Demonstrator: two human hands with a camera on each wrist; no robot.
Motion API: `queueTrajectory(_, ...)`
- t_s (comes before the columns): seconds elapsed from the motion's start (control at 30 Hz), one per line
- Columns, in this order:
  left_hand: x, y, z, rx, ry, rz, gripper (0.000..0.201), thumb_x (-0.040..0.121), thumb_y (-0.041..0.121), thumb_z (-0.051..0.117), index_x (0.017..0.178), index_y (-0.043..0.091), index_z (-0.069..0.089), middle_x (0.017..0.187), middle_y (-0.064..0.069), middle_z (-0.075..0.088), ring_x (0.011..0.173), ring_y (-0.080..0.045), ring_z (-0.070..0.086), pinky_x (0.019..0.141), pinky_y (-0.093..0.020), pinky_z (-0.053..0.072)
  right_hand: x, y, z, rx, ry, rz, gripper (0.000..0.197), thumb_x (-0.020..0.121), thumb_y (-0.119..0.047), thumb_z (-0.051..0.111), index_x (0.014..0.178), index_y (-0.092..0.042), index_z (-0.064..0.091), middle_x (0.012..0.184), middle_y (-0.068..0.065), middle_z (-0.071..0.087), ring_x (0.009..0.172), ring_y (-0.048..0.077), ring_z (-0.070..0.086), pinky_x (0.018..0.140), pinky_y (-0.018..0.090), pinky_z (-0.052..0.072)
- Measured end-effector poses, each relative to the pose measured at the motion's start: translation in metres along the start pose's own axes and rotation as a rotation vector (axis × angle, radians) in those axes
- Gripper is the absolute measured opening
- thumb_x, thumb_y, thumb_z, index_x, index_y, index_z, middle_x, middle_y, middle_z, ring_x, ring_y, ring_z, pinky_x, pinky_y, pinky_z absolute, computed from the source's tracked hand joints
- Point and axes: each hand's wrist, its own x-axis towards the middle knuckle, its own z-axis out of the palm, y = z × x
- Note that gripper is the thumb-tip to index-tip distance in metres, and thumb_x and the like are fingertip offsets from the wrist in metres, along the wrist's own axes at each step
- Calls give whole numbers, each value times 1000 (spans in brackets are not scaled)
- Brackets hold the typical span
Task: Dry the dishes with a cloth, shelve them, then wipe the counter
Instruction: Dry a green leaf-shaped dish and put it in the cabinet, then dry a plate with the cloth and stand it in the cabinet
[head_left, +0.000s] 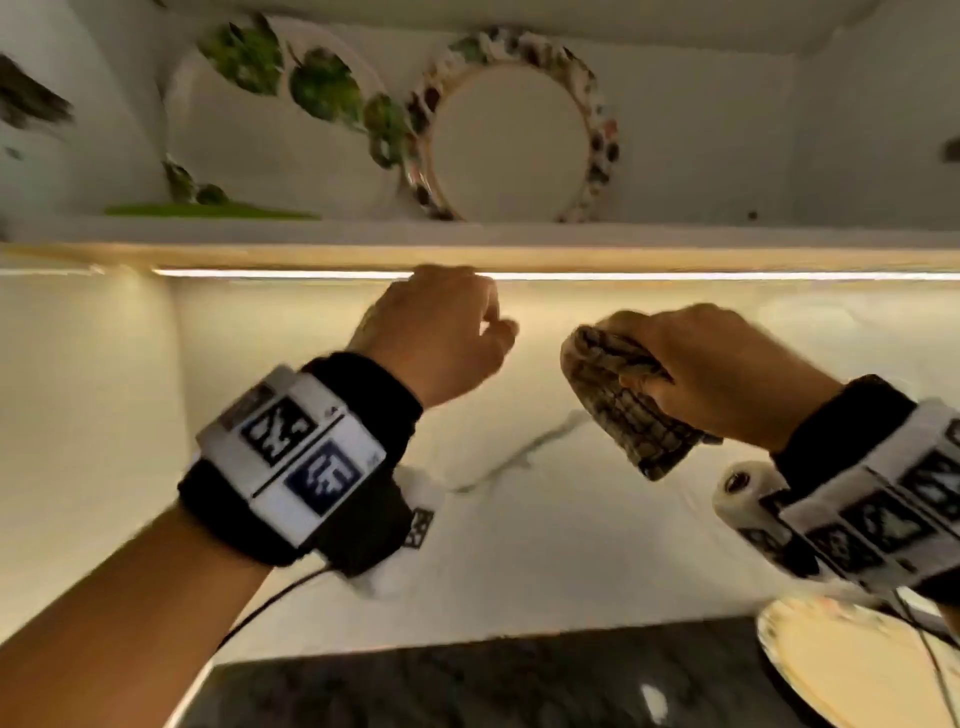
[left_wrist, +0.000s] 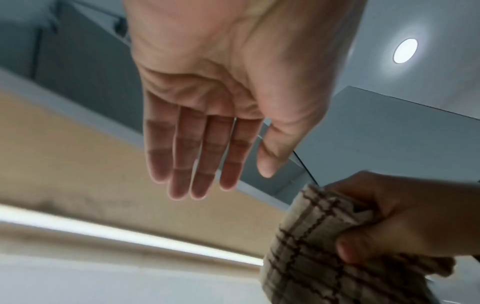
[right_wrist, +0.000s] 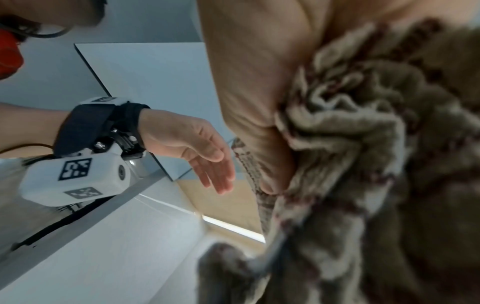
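Head view: both hands are raised in front of a pale, glossy backsplash just under a shelf (head_left: 467, 231) with a light wooden front edge and a bright strip light beneath it. The left hand (head_left: 441, 332) is empty; from the left wrist its fingers (left_wrist: 182, 160) lie straight and close together, thumb slightly apart, the grip relaxed and holding nothing. It hangs just below the shelf edge.

The right hand (head_left: 722, 374) has its grip curled round a bunched cloth (head_left: 628, 400), a soft woven fabric in beige with a dark brown check. In the right wrist view the cloth (right_wrist: 363, 144) looks thick and fuzzy, crumpled into folds against the palm, with the thumb pressed across it.

On the shelf two round plates stand upright, leaning against the back. The left one (head_left: 270, 140) is white and smooth with green leafy prints along its rim; the right one (head_left: 514, 130) has a plain cream centre and a busy multicoloured border, and its left edge overlaps the first plate. A flat bright green thing (head_left: 208, 210) lies on the shelf before the leafy plate; its kind I cannot tell.

Below, the bench (head_left: 493, 680) is dark speckled stone, polished. A cream round plate (head_left: 831, 670) lies flat on it at the right, partly behind the right wrist.
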Motion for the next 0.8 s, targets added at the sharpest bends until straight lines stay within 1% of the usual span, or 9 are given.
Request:
queueTrajectory(0.07, -18, 27, 46, -59, -113, 17, 29, 91, 40, 48, 108, 22, 64, 111, -2, 67, 108, -23, 59, 89, -29, 42, -34, 31, 38, 80, -93, 70, 37, 87, -20, 51, 125, -23, 50, 104, 10, 68, 91, 32, 64, 78, 42, 53)
queueTrajectory(0.2, -49, 84, 150, -248, -419, -7, 29, 92, 35, 50, 105, 16, 67, 106, -4, 70, 100, -21, 63, 85, -30, 48, -112, 95, 108, 224, -299, 204, 15, 83, -10, 52, 97, -13, 55, 87, 14, 68, 81, 34, 63, 67, 41, 50)
queueTrajectory(0.27, -62, 105, 201, -297, -569, -56, 28, 92, 33, 51, 104, 14, 68, 105, -4, 70, 101, -22, 62, 86, -31, 48, -151, 120, 140, 244, -404, 262, 13, 79, -7, 50, 90, -14, 51, 88, 15, 66, 83, 35, 61, 69, 42, 49)
queueTrajectory(0.4, -89, 158, 303, -386, -820, -130, 26, 92, 31, 52, 103, 14, 68, 104, -4, 69, 100, -22, 61, 83, -29, 46, -234, 166, 200, 279, -634, 402, 23, 82, -12, 50, 104, -14, 54, 102, 14, 64, 96, 36, 58, 77, 41, 48)
queueTrajectory(0.5, -104, 191, 361, -420, -975, -178, 26, 92, 30, 51, 102, 14, 67, 105, -6, 68, 100, -23, 61, 83, -30, 46, -279, 191, 229, 316, -736, 507, 21, 85, -14, 48, 106, -14, 51, 105, 13, 63, 99, 35, 57, 79, 41, 47)
queueTrajectory(0.57, -109, 209, 395, -445, -1047, -197, 26, 92, 30, 52, 100, 12, 68, 102, -8, 69, 99, -25, 62, 82, -30, 47, -301, 206, 241, 332, -750, 588, 24, 88, -17, 47, 111, -16, 50, 105, 12, 64, 100, 33, 58, 76, 36, 46)
queueTrajectory(0.63, -106, 225, 426, -475, -1086, -214, 25, 92, 30, 52, 91, 11, 67, 98, -10, 68, 95, -27, 62, 79, -31, 46, -313, 218, 251, 349, -739, 665, 30, 91, -20, 47, 120, -19, 48, 107, 10, 66, 101, 31, 59, 76, 34, 43)
queueTrajectory(0.73, -93, 245, 473, -528, -1113, -273, 25, 92, 31, 50, 76, 13, 55, 81, -10, 58, 77, -27, 56, 70, -29, 41, -320, 234, 261, 362, -689, 750, 38, 90, -21, 50, 128, -21, 46, 110, 10, 66, 104, 31, 59, 79, 35, 45)
queueTrajectory(0.8, -84, 257, 508, -567, -1125, -348, 32, 92, 35, 50, 70, 11, 52, 73, -10, 54, 71, -25, 53, 72, -34, 48, -319, 245, 268, 358, -654, 800, 41, 89, -22, 52, 130, -22, 46, 111, 9, 67, 104, 31, 60, 80, 36, 47)
